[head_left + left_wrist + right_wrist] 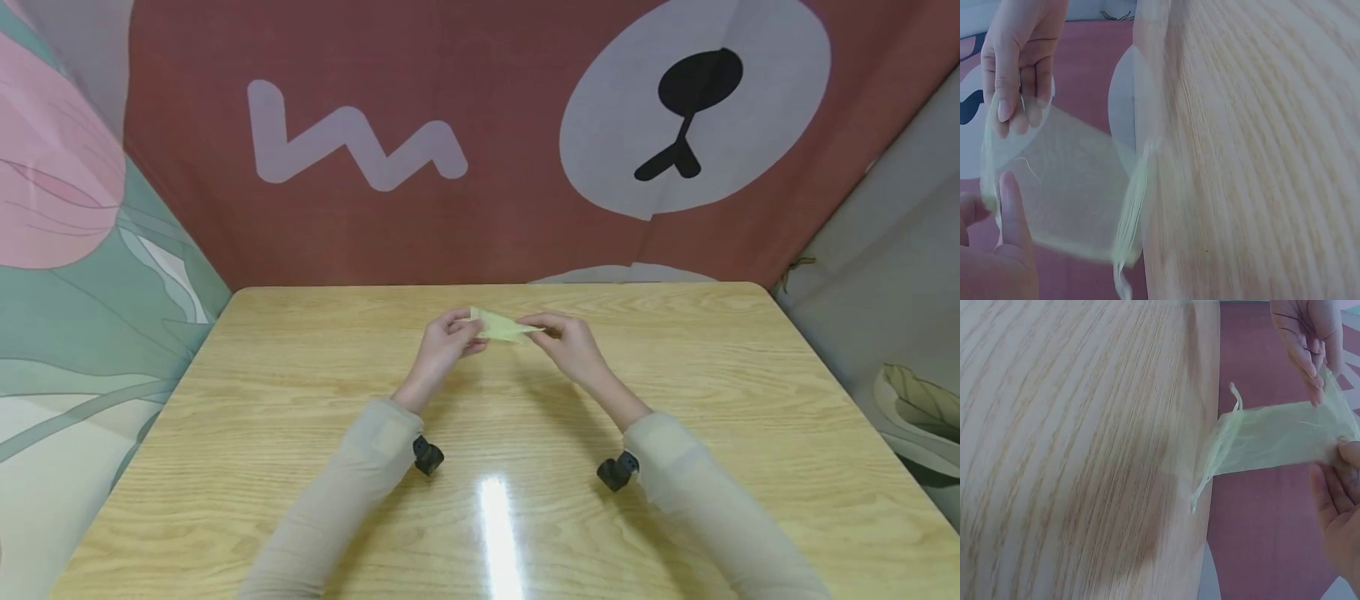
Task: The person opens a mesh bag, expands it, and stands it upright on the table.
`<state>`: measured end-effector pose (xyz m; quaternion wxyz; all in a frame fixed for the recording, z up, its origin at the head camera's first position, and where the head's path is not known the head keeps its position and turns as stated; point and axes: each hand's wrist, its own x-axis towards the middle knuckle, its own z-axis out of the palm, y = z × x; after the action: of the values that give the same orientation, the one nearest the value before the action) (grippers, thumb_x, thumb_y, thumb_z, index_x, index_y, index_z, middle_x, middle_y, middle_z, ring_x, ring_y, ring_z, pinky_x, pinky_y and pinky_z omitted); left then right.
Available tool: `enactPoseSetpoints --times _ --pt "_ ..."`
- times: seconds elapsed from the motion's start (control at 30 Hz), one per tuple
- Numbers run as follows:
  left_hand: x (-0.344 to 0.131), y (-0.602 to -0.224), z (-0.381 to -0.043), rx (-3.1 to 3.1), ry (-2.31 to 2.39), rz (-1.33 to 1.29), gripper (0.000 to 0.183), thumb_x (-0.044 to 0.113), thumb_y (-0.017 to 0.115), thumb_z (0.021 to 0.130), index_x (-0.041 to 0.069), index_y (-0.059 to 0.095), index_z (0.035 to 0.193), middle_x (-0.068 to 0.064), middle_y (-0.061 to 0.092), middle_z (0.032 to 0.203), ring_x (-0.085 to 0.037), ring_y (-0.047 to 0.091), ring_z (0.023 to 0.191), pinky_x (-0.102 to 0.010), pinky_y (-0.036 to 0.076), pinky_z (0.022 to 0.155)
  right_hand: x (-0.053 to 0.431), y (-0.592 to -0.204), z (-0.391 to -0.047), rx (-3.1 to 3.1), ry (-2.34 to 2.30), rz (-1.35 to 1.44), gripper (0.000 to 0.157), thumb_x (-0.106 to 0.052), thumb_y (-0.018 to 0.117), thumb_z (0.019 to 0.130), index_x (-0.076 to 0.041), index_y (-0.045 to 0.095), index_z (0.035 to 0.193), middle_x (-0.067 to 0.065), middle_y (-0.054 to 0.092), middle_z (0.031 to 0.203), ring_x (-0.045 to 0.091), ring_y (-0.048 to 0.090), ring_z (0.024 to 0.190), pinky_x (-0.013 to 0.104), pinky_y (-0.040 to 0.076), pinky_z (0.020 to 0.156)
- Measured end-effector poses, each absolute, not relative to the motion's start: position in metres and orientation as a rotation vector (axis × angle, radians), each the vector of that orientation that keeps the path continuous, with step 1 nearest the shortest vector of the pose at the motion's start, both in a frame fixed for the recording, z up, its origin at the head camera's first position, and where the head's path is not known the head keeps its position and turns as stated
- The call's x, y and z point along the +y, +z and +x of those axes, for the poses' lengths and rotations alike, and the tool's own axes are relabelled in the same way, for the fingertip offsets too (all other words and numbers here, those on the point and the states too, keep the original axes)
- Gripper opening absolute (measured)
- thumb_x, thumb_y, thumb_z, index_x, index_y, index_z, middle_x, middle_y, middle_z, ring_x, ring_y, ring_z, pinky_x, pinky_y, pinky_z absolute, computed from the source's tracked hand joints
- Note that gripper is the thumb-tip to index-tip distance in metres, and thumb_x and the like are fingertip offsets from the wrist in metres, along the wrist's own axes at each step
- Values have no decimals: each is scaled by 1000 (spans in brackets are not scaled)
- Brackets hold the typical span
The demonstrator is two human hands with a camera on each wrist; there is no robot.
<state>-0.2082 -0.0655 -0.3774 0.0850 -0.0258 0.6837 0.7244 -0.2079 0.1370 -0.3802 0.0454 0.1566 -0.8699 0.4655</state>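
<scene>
A sheer pale yellow-green drawstring pouch (501,326) is held up above the far part of the table between both hands. My left hand (444,346) pinches one corner between thumb and fingers. At the opposite corner, my right hand (576,348) pinches the fabric. In the left wrist view the pouch (1079,187) hangs flat and see-through, its gathered drawstring end (1132,215) lying away from the hands. Short cord ends stick out on both sides of the pouch (1272,436) in the right wrist view. Nothing can be made out inside it.
The wooden table (300,417) spans the area beneath the hands. Behind its far edge hangs a red-brown printed cloth (495,233). Small black cameras (429,457) sit at both wrists, and a bright light reflection lies near the front middle.
</scene>
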Motion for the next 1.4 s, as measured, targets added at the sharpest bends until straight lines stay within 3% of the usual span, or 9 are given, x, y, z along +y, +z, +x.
enactPoseSetpoints --times 0.27,0.47,0.57,0.7,0.87,0.97,1.1,1.23,1.4 --pt "-65 -375 -207 2058 2252 -18 35 8 40 100 6 49 134 -22 61 123 -15 67 89 -25 59 82 137 -375 -208 -2641 1571 296 31 -20 61 94 -2 66 118 19 68 115 32 68 101 43 57 87" --pt "-64 -378 -208 2334 2038 109 33 9 61 91 4 58 123 -17 58 119 -21 59 98 -28 57 83 140 -372 -207 -2634 1648 269 31 -21 62 94 -3 66 119 21 70 110 35 68 96 48 56 88" --pt "-64 -380 -209 2535 1883 156 33 19 71 86 4 63 114 -13 57 119 -24 56 100 -30 54 80 139 -372 -207 -2658 1629 287 28 -22 62 93 -5 68 116 18 69 112 30 68 95 41 57 84" --pt "-63 -382 -210 2685 1787 201 30 26 75 83 4 68 102 -11 58 121 -28 57 101 -34 53 78 138 -374 -208 -2674 1603 311 27 -22 63 93 -6 69 113 16 69 113 27 68 94 30 56 76" --pt "-63 -382 -209 2701 1857 208 26 23 73 85 4 57 77 -9 60 93 -22 56 88 -25 47 70 138 -372 -207 -2685 1672 292 39 -28 64 92 -6 63 125 17 66 120 30 67 102 39 57 86" --pt "-64 -381 -209 2677 1883 225 30 23 72 86 8 51 71 -5 55 78 -18 49 75 -24 39 63 138 -371 -207 -2679 1728 288 43 -30 63 93 -7 60 128 18 66 120 29 66 105 43 55 92" --pt "-64 -380 -209 2660 1892 185 20 22 73 85 5 63 78 -9 66 83 -16 56 75 -22 44 62 137 -369 -207 -2645 1790 263 38 -25 63 93 -7 62 126 19 68 115 18 68 96 39 56 91" --pt "-63 -379 -210 2629 1890 127 22 21 73 85 4 71 100 -15 72 98 -22 68 92 -28 55 75 136 -369 -209 -2609 1828 207 33 -18 66 91 -3 64 120 18 67 118 2 66 81 31 58 86" --pt "-61 -378 -209 2575 1899 145 30 18 70 88 5 68 114 -16 72 104 -26 69 99 -35 58 84 135 -370 -209 -2603 1781 171 28 -14 70 87 -4 68 112 14 67 118 1 61 80 22 55 79"
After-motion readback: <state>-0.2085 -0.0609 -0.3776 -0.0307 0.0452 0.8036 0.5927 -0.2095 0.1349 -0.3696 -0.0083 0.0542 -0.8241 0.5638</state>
